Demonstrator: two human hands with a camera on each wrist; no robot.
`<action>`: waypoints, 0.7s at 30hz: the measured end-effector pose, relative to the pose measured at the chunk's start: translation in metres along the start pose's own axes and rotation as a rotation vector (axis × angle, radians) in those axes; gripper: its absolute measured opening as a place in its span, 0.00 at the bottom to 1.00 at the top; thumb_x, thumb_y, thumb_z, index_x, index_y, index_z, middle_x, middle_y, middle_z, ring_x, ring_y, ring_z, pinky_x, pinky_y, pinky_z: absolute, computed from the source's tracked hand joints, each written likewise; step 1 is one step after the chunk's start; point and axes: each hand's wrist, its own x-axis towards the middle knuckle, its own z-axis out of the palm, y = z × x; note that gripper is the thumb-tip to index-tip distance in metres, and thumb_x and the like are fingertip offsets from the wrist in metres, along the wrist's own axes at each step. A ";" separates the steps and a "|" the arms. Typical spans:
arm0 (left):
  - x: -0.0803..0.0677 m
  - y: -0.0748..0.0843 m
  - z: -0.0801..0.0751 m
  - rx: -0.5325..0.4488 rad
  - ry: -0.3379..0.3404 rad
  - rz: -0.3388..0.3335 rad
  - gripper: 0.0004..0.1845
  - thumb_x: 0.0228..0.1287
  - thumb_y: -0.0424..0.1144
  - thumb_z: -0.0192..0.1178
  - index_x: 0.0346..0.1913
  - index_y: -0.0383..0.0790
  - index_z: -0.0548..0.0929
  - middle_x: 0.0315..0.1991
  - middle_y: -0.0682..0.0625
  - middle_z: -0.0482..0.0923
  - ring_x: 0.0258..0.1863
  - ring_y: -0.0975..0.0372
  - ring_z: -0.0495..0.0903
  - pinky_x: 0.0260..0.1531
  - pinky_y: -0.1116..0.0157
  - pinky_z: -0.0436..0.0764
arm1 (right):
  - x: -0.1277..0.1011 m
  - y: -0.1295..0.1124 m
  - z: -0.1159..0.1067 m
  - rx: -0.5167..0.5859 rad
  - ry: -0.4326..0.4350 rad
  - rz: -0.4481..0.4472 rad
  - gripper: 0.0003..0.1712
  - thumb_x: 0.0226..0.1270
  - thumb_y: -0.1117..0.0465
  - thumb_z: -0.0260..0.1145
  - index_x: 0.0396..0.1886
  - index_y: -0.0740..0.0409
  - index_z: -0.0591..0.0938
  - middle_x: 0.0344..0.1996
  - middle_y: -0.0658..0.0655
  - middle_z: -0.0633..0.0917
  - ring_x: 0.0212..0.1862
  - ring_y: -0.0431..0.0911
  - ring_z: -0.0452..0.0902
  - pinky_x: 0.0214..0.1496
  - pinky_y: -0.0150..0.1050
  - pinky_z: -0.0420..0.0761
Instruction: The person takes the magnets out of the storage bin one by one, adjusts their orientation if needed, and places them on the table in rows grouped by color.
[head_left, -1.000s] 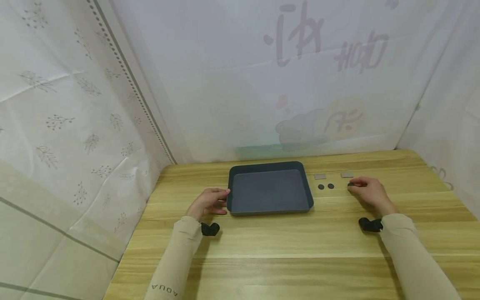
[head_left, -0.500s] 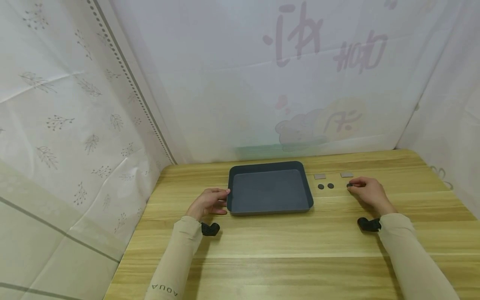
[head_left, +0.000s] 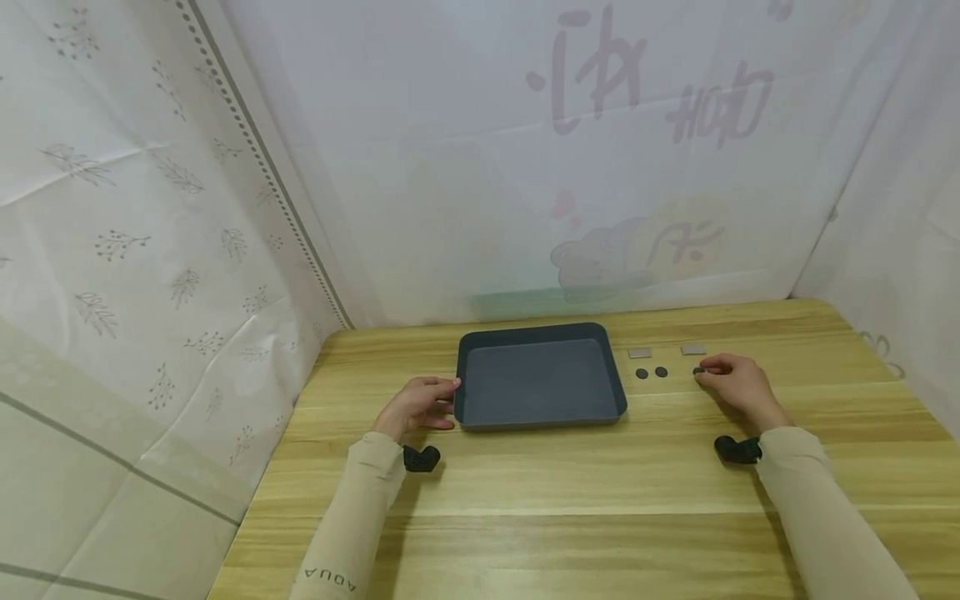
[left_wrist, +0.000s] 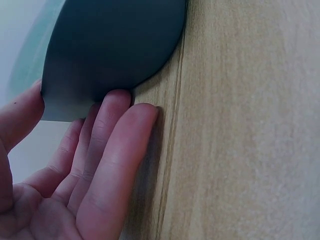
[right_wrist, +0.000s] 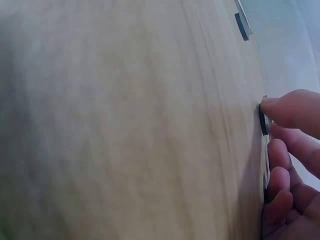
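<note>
A dark grey rectangular baking tray [head_left: 540, 379] lies on the wooden table. My left hand [head_left: 416, 406] holds its left side, thumb at the rim and fingertips against the outer wall; the left wrist view shows the tray's wall [left_wrist: 115, 45] close up. Off to the right, my right hand [head_left: 742, 390] pinches a small black disc [head_left: 698, 372] between thumb and forefinger, low over the table. In the right wrist view the disc [right_wrist: 263, 120] appears edge-on by the thumb. Two similar black discs [head_left: 651, 372] lie between the tray and that hand.
Behind the discs lie two small flat grey rectangular pieces, a left piece [head_left: 640, 353] and a right piece [head_left: 693, 350]. The wooden table [head_left: 555, 517] runs back to a pale printed curtain [head_left: 450, 167]. Another patterned curtain [head_left: 135, 250] hangs along the left.
The disc under my right fingertips has tilted slightly, and the right hand has shifted a touch left. My left hand and the tray have stayed in place.
</note>
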 end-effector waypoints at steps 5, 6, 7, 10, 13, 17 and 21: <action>0.002 -0.002 0.001 -0.002 0.002 -0.003 0.23 0.69 0.47 0.59 0.57 0.32 0.76 0.49 0.42 0.77 0.37 0.59 0.81 0.38 0.55 0.86 | -0.004 0.002 0.000 0.031 0.017 0.018 0.28 0.71 0.49 0.59 0.55 0.71 0.76 0.50 0.73 0.78 0.51 0.62 0.74 0.47 0.47 0.75; 0.002 -0.002 0.001 0.000 0.001 -0.003 0.23 0.69 0.47 0.59 0.57 0.32 0.76 0.49 0.42 0.77 0.37 0.59 0.81 0.38 0.55 0.86 | -0.004 0.003 0.001 0.035 0.023 0.024 0.28 0.72 0.49 0.58 0.55 0.71 0.76 0.50 0.72 0.78 0.50 0.61 0.73 0.46 0.45 0.74; 0.002 -0.002 0.002 0.001 0.003 -0.002 0.23 0.69 0.47 0.59 0.56 0.32 0.76 0.49 0.41 0.78 0.37 0.59 0.81 0.37 0.55 0.86 | -0.005 0.004 0.001 0.035 0.031 0.028 0.28 0.72 0.48 0.58 0.54 0.70 0.77 0.50 0.71 0.78 0.50 0.60 0.73 0.45 0.42 0.73; 0.002 -0.001 0.002 0.009 0.001 0.000 0.22 0.69 0.47 0.58 0.56 0.32 0.76 0.50 0.41 0.77 0.37 0.59 0.81 0.37 0.56 0.86 | -0.005 0.004 0.002 0.031 0.047 0.028 0.28 0.74 0.47 0.55 0.52 0.69 0.78 0.48 0.69 0.79 0.48 0.57 0.73 0.43 0.38 0.71; 0.001 -0.003 0.001 0.011 0.003 0.001 0.22 0.69 0.47 0.59 0.55 0.32 0.76 0.48 0.42 0.78 0.35 0.60 0.81 0.35 0.57 0.86 | -0.005 0.001 0.001 0.020 0.050 0.011 0.28 0.74 0.46 0.54 0.50 0.68 0.79 0.45 0.67 0.80 0.45 0.54 0.73 0.41 0.37 0.71; -0.007 -0.001 -0.006 0.063 -0.030 0.019 0.23 0.70 0.47 0.57 0.57 0.31 0.75 0.47 0.41 0.79 0.35 0.59 0.82 0.34 0.59 0.86 | -0.001 -0.014 -0.003 0.003 0.055 -0.059 0.25 0.75 0.48 0.54 0.48 0.67 0.80 0.41 0.65 0.82 0.38 0.48 0.73 0.35 0.36 0.74; -0.028 0.017 -0.024 0.203 -0.016 0.066 0.25 0.73 0.47 0.53 0.61 0.28 0.71 0.55 0.34 0.77 0.41 0.51 0.85 0.39 0.55 0.86 | 0.003 -0.044 -0.016 -0.022 0.075 -0.158 0.21 0.74 0.51 0.56 0.47 0.66 0.81 0.42 0.66 0.83 0.39 0.48 0.75 0.36 0.37 0.75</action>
